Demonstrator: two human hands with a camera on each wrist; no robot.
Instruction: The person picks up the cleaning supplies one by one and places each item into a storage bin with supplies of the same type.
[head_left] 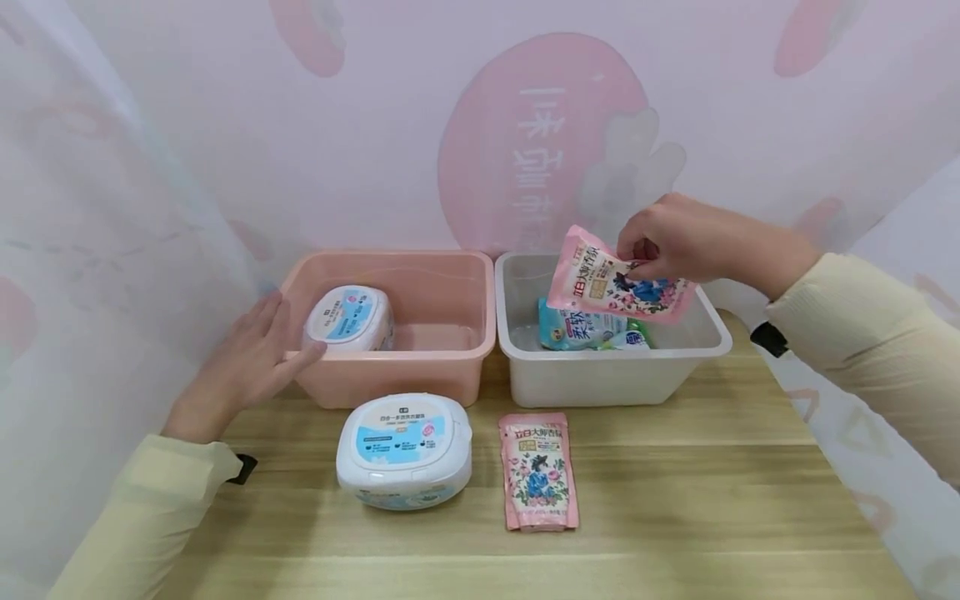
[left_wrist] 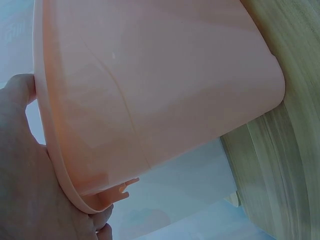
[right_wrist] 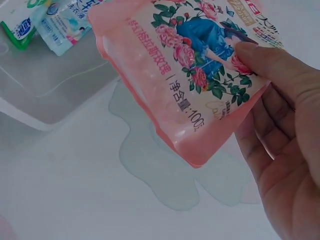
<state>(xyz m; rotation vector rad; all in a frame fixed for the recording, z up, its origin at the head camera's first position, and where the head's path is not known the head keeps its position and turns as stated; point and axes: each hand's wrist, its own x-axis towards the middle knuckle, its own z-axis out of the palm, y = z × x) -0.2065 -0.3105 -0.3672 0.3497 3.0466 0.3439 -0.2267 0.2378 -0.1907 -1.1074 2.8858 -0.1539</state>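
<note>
My right hand (head_left: 678, 237) pinches a pink pouch (head_left: 588, 279) printed with roses and a figure in blue. It holds the pouch tilted over the white bin (head_left: 600, 379), in which a light-blue pouch (head_left: 573, 325) and a green-and-white pouch (head_left: 633, 337) lie. The right wrist view shows the thumb on the pouch's printed face, fingers behind. My left hand (head_left: 243, 358) rests at the near left corner of the pink bin (head_left: 393, 377), touching its rim with fingers extended. Inside that bin, at the left, is a white tub (head_left: 348, 317) with a blue label.
In front of the pink bin, a second white lidded tub (head_left: 405, 450) stands on the wooden table (head_left: 675, 517). Another pink pouch (head_left: 538, 475) lies flat to its right. Behind the side-by-side bins hangs a pale printed curtain (head_left: 375, 150), which also closes off both sides.
</note>
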